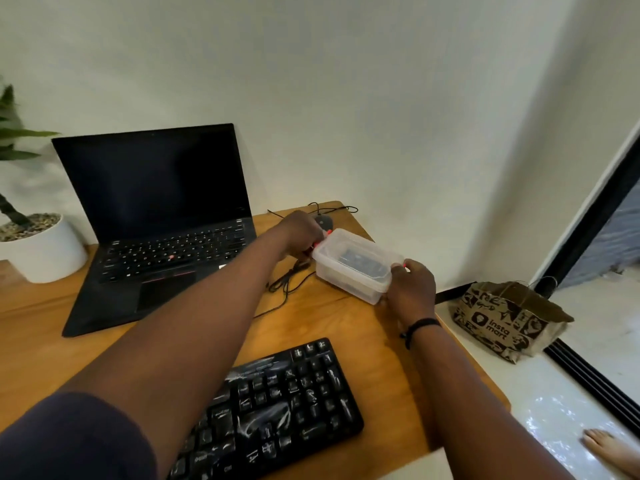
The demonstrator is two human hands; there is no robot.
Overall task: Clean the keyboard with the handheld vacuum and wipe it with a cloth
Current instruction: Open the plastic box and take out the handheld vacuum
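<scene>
While both hands work at the clear plastic box (356, 265), the keyboard (273, 407) lies untouched on the desk (45, 344) nearer the person than the box, streaked with pale dust. Left of the box, the left hand (301, 233) pinches its red clip; right of it, the right hand (410, 289) curls round the other end. Judging by this, the lid comes off best if both clips release evenly, box kept flat.

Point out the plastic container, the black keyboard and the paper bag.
plastic container (349, 271): head view, on its clear lid.
black keyboard (277, 407): head view, on the middle keys.
paper bag (498, 327): head view, on its printed side.
</scene>
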